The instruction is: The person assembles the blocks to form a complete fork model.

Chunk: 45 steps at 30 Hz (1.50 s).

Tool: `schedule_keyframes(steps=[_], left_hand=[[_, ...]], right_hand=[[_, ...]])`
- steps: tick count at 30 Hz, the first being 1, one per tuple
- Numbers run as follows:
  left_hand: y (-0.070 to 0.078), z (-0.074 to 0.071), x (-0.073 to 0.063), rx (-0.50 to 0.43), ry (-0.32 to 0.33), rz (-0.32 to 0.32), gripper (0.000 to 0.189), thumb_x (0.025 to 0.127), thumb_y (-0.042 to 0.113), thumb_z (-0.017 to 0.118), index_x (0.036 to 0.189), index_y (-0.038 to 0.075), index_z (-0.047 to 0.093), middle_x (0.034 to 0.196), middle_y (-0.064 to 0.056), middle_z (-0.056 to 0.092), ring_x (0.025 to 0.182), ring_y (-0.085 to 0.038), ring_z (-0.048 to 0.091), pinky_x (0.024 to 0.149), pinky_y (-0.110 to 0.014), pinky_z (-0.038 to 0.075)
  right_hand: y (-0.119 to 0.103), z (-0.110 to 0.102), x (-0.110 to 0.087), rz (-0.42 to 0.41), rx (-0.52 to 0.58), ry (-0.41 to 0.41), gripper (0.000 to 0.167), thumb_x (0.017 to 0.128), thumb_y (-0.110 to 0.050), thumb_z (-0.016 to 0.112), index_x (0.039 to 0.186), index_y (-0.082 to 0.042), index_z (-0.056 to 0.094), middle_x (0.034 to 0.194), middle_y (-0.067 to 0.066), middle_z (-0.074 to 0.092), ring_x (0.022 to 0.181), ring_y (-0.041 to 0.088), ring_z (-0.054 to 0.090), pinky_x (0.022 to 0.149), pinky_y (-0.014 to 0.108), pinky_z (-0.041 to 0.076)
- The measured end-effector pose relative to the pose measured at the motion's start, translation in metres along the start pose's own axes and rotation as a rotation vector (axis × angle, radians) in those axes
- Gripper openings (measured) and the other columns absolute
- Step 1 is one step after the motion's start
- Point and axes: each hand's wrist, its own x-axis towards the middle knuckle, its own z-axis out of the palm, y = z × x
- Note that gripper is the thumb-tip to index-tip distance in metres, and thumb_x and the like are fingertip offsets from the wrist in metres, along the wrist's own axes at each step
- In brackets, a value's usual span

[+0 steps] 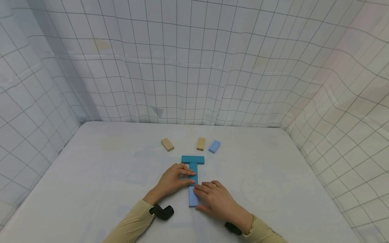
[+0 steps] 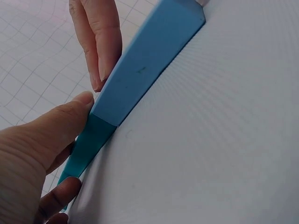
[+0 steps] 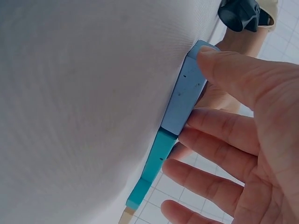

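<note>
A teal block [image 1: 192, 159] lies crosswise, and a second teal block [image 1: 195, 168] runs toward me from its middle, forming a T. At the near end of the second one, a light blue block [image 1: 192, 197] continues the line. My left hand [image 1: 172, 179] steadies the lengthwise teal block from the left, its thumb [image 2: 70, 114] close to the joint with the light blue block. My right hand [image 1: 217, 199] holds the light blue block from the right. Its thumb [image 3: 222, 65] is at the near end, and the fingers [image 3: 219, 130] reach along the side to the joint.
Beyond the T lie two tan blocks, one on the left [image 1: 167, 144] and one near the middle [image 1: 201, 143], beside another light blue block [image 1: 214, 146]. A white cloth covers the table [image 1: 91, 168]. Gridded white curtains [image 1: 197, 67] enclose its back and sides.
</note>
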Motion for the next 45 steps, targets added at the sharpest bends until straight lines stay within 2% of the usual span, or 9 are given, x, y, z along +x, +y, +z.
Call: schedule_keyframes(steps=[17, 30, 36, 41, 45], left_hand=[[-0.0011, 0.0011, 0.0001, 0.017, 0.005, 0.001, 0.031, 0.081, 0.037, 0.075, 0.106, 0.02, 0.075, 0.106, 0.01, 0.063, 0.098, -0.014, 0.054, 0.081, -0.035, 0.045], [-0.0056, 0.0021, 0.0016, 0.005, -0.007, -0.015, 0.031, 0.08, 0.038, 0.076, 0.106, 0.022, 0.075, 0.105, 0.012, 0.062, 0.096, -0.01, 0.053, 0.079, -0.032, 0.044], [-0.0043, 0.0011, 0.0014, 0.007, -0.005, -0.013, 0.031, 0.08, 0.039, 0.075, 0.106, 0.022, 0.075, 0.105, 0.012, 0.062, 0.096, -0.011, 0.053, 0.079, -0.032, 0.044], [-0.0041, 0.001, 0.0013, 0.007, -0.002, -0.011, 0.031, 0.081, 0.039, 0.075, 0.106, 0.021, 0.075, 0.105, 0.011, 0.062, 0.099, -0.013, 0.054, 0.081, -0.034, 0.045], [-0.0042, 0.001, 0.0016, 0.007, -0.007, -0.022, 0.03, 0.08, 0.038, 0.075, 0.106, 0.022, 0.075, 0.105, 0.013, 0.061, 0.098, -0.011, 0.053, 0.081, -0.033, 0.045]], right_hand=[[0.0002, 0.002, 0.0023, 0.009, -0.015, -0.013, 0.052, 0.085, -0.051, 0.066, 0.121, -0.014, 0.065, 0.123, -0.002, 0.06, 0.111, 0.016, 0.055, 0.087, 0.036, 0.043], [0.0018, 0.0025, 0.0036, 0.024, -0.024, -0.016, 0.052, 0.084, -0.053, 0.065, 0.12, -0.016, 0.066, 0.122, -0.004, 0.061, 0.108, 0.014, 0.056, 0.087, 0.035, 0.042], [0.0014, 0.0023, 0.0039, 0.027, -0.003, 0.036, 0.043, 0.08, -0.051, 0.071, 0.107, -0.018, 0.07, 0.114, -0.003, 0.063, 0.103, 0.014, 0.057, 0.084, 0.034, 0.043], [-0.0007, 0.0006, 0.0033, 0.039, 0.016, 0.102, 0.034, 0.073, -0.048, 0.078, 0.089, -0.02, 0.068, 0.101, -0.003, 0.058, 0.089, 0.013, 0.055, 0.079, 0.031, 0.044], [-0.0016, 0.0, 0.0031, 0.052, 0.01, 0.113, 0.034, 0.071, -0.048, 0.079, 0.082, -0.019, 0.065, 0.09, -0.004, 0.051, 0.08, 0.012, 0.05, 0.074, 0.029, 0.042]])
